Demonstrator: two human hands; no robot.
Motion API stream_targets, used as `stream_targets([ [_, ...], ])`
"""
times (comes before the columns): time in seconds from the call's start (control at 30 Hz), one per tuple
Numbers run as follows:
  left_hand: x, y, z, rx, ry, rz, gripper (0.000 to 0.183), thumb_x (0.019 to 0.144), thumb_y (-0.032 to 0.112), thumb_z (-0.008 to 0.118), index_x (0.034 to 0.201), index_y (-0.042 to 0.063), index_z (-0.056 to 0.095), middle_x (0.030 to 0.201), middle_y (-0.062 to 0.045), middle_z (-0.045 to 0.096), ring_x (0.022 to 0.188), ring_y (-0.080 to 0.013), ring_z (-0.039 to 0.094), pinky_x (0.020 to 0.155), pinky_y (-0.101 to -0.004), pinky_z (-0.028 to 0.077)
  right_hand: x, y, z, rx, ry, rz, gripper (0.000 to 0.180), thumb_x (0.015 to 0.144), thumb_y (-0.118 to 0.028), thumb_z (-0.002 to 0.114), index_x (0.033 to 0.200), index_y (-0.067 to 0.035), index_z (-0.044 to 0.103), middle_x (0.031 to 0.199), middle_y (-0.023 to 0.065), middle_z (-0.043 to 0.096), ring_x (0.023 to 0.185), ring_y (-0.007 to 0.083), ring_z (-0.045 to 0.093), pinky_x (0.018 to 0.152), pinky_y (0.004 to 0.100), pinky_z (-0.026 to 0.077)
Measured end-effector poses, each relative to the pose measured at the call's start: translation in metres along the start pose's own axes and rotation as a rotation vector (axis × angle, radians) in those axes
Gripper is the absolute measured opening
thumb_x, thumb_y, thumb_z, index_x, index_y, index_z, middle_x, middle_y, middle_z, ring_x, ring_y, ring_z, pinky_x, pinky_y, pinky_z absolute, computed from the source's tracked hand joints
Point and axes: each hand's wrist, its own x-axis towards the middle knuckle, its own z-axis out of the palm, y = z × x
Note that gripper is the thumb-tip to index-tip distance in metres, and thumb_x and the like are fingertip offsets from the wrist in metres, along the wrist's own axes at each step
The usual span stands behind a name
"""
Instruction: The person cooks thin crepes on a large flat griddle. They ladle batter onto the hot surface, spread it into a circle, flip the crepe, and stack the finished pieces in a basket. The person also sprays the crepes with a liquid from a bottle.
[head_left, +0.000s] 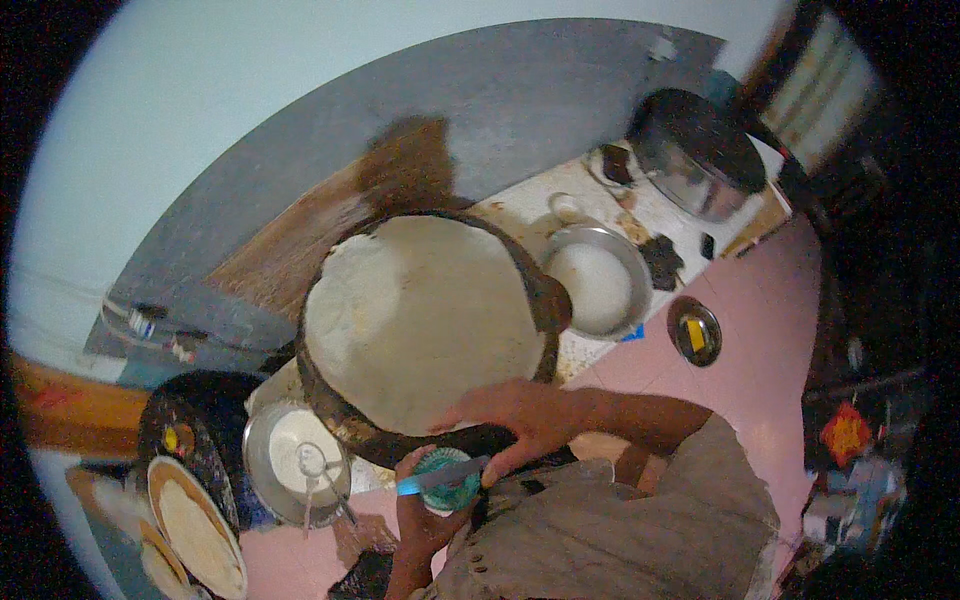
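A wide, pale flatbread covers most of a dark round griddle in front of me. My left hand, below the griddle's near edge, grips a green patterned cup. Across the cup's mouth lies a flat grey tool with a bright blue end. My right hand reaches over the near rim, its blurred fingertips by the flatbread's edge. The right thumb meets the tool's grey end; which hand bears the tool is unclear. Whether the fingertips touch the flatbread cannot be made out.
Right of the griddle stands a metal basin with white contents. A second metal bowl at the left holds white batter and a ladle. More flatbreads lie at lower left. A dark pot stands at the table's far end.
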Motion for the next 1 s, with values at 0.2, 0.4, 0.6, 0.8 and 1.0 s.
stream_targets([
  [0.2, -0.002, -0.001, 0.048, 0.250, -0.314, 0.261, 0.079, 0.061, 0.016, 0.083, 0.128, 0.004, 0.042, 0.120, -0.019, 0.050, 0.113, -0.0381, 0.049, 0.097, -0.0422, 0.041, -0.091, -0.051, 0.068, -0.132, 0.336, 0.327, 0.042, 0.078, -0.027, 0.074, 0.114, -0.009, 0.061, 0.105, 0.0104, 0.062, 0.098, 0.0293, 0.060, 0.085, 0.0385, 0.049],
  [0.4, -0.015, 0.014, 0.119, 0.180, -0.514, 0.466, 0.100, 0.066, 0.024, 0.084, 0.143, 0.000, 0.024, 0.137, -0.025, 0.038, 0.127, -0.0409, 0.039, 0.105, -0.0462, 0.034, -0.181, -0.088, 0.081, -0.149, 0.582, 0.562, 0.039, 0.084, -0.033, 0.069, 0.112, -0.007, 0.061, 0.104, 0.0134, 0.062, 0.098, 0.0301, 0.060, 0.086, 0.0393, 0.048],
  [0.6, -0.008, 0.022, 0.150, 0.410, -0.650, 0.540, 0.094, 0.071, 0.028, 0.080, 0.145, 0.005, 0.026, 0.143, -0.020, 0.033, 0.133, -0.0402, 0.028, 0.109, -0.0486, 0.025, -0.274, -0.049, 0.021, -0.186, 0.958, 0.782, 0.033, 0.084, -0.026, 0.070, 0.107, -0.004, 0.062, 0.087, 0.0114, 0.066, 0.079, 0.0219, 0.063, 0.072, 0.0358, 0.050],
  [0.8, 0.018, -0.017, 0.204, 0.430, -0.700, 0.280, 0.073, 0.076, 0.016, 0.076, 0.139, 0.011, 0.041, 0.137, -0.016, 0.042, 0.129, -0.0379, 0.036, 0.107, -0.0471, 0.029, -0.399, 0.084, -0.126, -0.607, 1.156, 0.952, 0.030, 0.081, -0.024, 0.071, 0.102, -0.004, 0.062, 0.084, 0.0180, 0.065, 0.074, 0.0311, 0.064, 0.067, 0.0392, 0.049],
  [1.0, 0.048, -0.037, 0.316, 0.293, -0.679, -0.061, 0.068, 0.076, 0.011, 0.075, 0.136, 0.011, 0.044, 0.134, -0.016, 0.046, 0.126, -0.0372, 0.039, 0.106, -0.0468, 0.031, -0.500, 0.261, -0.285, -0.754, 1.273, 0.983, 0.036, 0.081, -0.022, 0.069, 0.111, -0.004, 0.061, 0.086, 0.0196, 0.065, 0.080, 0.0359, 0.063, 0.069, 0.0411, 0.047],
])
